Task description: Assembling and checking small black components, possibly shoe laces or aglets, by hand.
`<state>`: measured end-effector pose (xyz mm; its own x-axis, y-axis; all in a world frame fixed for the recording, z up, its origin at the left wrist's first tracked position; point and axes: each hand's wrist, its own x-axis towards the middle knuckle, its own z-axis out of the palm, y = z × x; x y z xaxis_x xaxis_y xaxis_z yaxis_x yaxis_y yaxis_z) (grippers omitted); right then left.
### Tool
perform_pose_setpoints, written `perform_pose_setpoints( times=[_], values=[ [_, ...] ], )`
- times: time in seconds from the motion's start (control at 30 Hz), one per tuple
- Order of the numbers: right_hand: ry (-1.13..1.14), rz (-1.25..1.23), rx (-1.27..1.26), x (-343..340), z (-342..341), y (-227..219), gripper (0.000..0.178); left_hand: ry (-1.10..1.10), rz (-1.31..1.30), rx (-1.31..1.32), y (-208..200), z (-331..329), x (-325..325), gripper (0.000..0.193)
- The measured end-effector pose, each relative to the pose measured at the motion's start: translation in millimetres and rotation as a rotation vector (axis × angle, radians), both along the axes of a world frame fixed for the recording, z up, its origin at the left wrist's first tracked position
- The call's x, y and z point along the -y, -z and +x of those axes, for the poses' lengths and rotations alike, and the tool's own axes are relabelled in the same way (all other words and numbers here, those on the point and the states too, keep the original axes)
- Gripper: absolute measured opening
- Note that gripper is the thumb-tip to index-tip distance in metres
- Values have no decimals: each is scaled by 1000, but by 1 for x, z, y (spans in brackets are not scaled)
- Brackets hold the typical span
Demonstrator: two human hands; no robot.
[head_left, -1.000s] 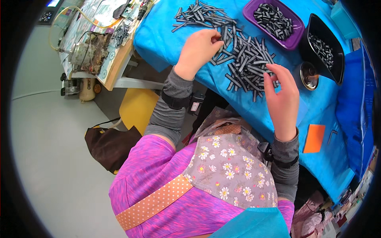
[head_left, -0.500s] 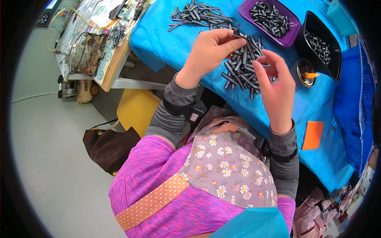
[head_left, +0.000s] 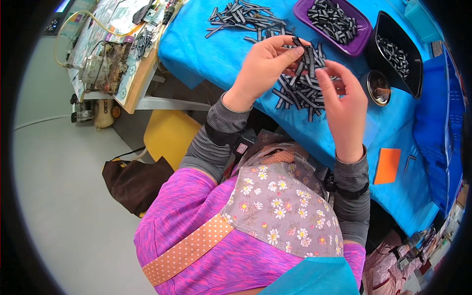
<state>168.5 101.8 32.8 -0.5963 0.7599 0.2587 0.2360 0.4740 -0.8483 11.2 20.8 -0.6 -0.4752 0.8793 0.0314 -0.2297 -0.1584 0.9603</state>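
My left hand pinches several short black-and-white striped ribbon strips between thumb and fingers. They hang over a loose pile of the same strips on the blue cloth. At the right side of that pile, my right hand has its thumb and forefinger curled close together by the strips' lower ends. Whether a strip is caught between them is too small to make out. Just right of this hand stands a small round metal burner, its flame faint.
A second strip pile lies at the far left of the blue table cover. A purple tray and a black bin hold short ribbon pieces. An orange pad and a hex key lie at right, beside a blue crate.
More strips now show fanned out in my left hand. My right thumb and forefinger have drawn closer together near the strips. The burner's bright orange flame has become faint.
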Motion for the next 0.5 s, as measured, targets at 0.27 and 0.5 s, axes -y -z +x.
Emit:
perform_pose_setpoints(
  times=[0.27, 0.5],
  values=[
    [-12, 54, -18, -6, 2, 13, 15, 13, -42, -3, 1, 7, -3, 17],
    [19, -193, -163, -7, 6, 7, 13, -2, 23, -4, 6, 6, -4, 18]
  ],
)
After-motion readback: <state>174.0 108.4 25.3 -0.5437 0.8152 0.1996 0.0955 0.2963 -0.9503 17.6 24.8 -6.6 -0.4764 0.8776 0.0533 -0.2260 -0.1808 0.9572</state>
